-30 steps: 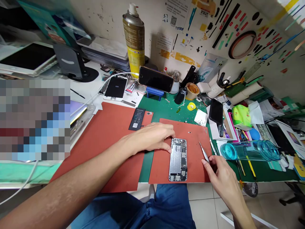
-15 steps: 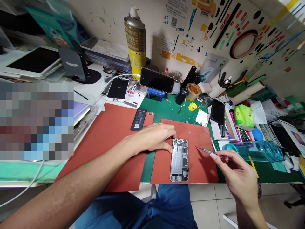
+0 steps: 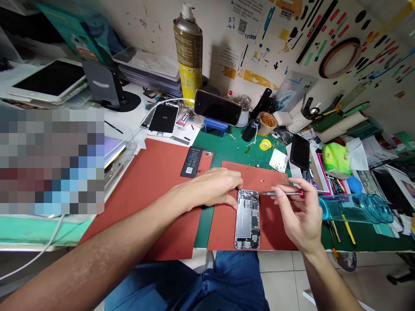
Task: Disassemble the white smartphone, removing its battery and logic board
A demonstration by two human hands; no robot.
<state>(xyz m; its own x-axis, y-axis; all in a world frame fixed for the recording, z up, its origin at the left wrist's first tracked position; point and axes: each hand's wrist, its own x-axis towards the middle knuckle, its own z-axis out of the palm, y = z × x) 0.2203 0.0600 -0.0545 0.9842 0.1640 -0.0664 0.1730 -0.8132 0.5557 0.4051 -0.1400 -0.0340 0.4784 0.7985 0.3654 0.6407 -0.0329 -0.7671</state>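
Observation:
An opened phone point(image 3: 247, 220), its metal frame and circuit boards bare, lies on the right red mat point(image 3: 279, 235). My left hand point(image 3: 215, 188) grips its upper left edge, thumb on the side and fingers near the top corner. In my right hand point(image 3: 300, 214) is a thin screwdriver point(image 3: 267, 194) with a red end, held almost level. Its tip points left at the phone's top right corner; whether it touches, I cannot tell. A black phone battery point(image 3: 192, 162) lies on the left red mat point(image 3: 162, 194), beyond my left wrist.
A phone point(image 3: 218, 107) leans on a blue stand behind the mats, with a white cable attached. A spray can point(image 3: 188, 56) stands near the wall. At right are a teal bottle point(image 3: 353, 207) on its side and a tool box point(image 3: 319, 172). Small parts dot the green mat point(image 3: 227, 147).
My right hand has moved left and slightly up, bringing the screwdriver from the right of the phone to its top right corner. My left hand stays on the phone's edge.

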